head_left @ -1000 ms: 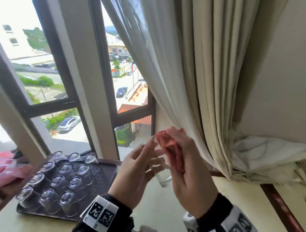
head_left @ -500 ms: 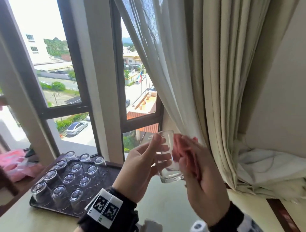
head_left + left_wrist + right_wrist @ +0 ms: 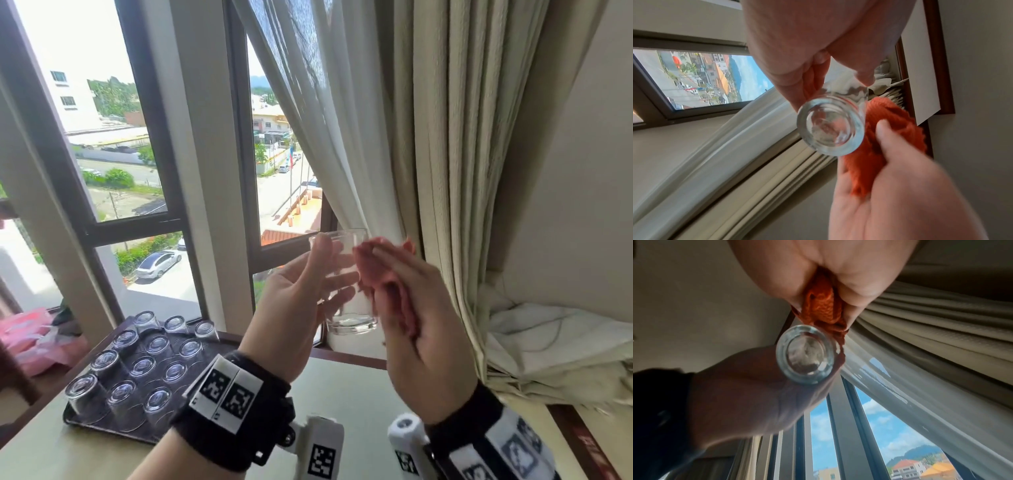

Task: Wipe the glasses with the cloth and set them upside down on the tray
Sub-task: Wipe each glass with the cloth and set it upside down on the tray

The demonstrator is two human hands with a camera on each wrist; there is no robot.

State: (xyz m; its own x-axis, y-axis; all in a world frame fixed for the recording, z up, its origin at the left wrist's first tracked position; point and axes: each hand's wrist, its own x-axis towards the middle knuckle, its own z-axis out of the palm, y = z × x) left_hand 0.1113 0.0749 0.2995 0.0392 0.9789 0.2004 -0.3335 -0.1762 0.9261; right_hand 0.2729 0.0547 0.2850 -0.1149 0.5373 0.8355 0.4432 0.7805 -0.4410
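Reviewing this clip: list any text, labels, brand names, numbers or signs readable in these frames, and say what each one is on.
No readable text.
Wristbands: square black-and-white coded markers, no letters or numbers.
Wrist camera mounts: coded markers only.
Buildings outside the window: any signs too small to read.
Glass, cloth, tray: no print visible.

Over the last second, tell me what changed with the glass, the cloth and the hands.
The glass went from tilted, with the cloth stuffed into its mouth, to upright. The right hand pulled the cloth out and now presses it against the glass's outer side. Both hands rose higher before the window. The left hand kept its grip on the glass; the upside-down glasses on the tray stayed put.
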